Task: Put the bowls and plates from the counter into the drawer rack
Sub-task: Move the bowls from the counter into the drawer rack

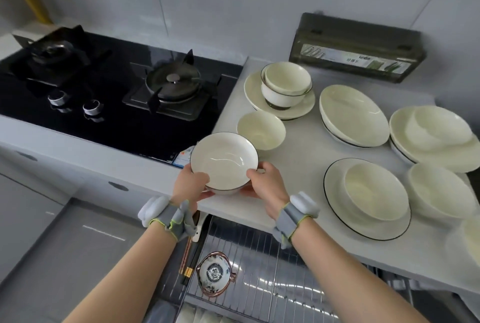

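While both hands hold it, the black-rimmed bowl [224, 162] sits up in the air at the front edge of the counter [298, 166], just past the corner of the stove [109, 88]. The left hand [191, 183] is curled on the bowl's left side, thumb on the rim and fingers under it. The right hand [268, 185] is curled on the right side the same way. Both wrists wear grey straps.

Just behind the bowl, a small cream bowl [261, 130] stands on the counter, very near its rim. Farther back, two stacked bowls [285, 83] sit on a plate [253, 94]. To the right is a pile of deep plates [354, 114], and past it more plates with a bowl on top [436, 127]. Near the front edge, a cream bowl [376, 190] rests in a black-rimmed plate [337, 192], and another bowl [441, 190] stands beside it on the right. A dark box [358, 47] leans at the wall.

Between the held bowl and the black-rimmed plate there is a bare strip of counter, so the right side has room. The left side is open too, over the floor.

Below the hands, the drawer rack [259, 265] is pulled out under the counter's edge. Its wires are mostly bare. A small patterned bowl [214, 273] sits at its front left, and chopsticks [188, 263] lie along the left edge
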The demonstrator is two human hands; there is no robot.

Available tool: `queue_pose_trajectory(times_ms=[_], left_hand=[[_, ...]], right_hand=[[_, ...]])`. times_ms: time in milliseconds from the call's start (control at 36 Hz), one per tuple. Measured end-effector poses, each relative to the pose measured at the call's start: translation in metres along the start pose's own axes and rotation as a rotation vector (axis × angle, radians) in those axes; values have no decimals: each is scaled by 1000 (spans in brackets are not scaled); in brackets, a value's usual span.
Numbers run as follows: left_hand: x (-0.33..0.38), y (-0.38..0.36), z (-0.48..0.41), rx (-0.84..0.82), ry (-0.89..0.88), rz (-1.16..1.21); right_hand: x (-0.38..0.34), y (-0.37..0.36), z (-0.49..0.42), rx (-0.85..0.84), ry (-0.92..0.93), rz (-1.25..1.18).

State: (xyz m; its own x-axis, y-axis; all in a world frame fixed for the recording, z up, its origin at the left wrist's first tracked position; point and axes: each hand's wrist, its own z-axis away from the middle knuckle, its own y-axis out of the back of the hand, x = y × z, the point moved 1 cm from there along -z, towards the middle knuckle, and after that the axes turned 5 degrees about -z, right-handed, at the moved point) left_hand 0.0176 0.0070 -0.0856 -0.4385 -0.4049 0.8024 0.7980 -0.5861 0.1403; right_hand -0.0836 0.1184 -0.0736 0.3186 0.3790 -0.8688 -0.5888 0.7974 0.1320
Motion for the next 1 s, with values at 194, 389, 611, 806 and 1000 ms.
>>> queue_pose_trajectory(times_ms=[194,389,611,806,1000], left_hand=[[17,5,-12,85,-28,-252],[71,5,-22,297,-226,-614],[134,-35,-41,226,-408,-738],[169,-86,-80,95,-554,-865],[180,-133,-133,108,-642,-998]], right_hand=[[-18,15,-12,56,85,223],[-63,40,-50,277,171,240],[-99,59,-106,405,190,291],[-124,80,-155,534,199,519],[-139,98,-181,540,240,756]])
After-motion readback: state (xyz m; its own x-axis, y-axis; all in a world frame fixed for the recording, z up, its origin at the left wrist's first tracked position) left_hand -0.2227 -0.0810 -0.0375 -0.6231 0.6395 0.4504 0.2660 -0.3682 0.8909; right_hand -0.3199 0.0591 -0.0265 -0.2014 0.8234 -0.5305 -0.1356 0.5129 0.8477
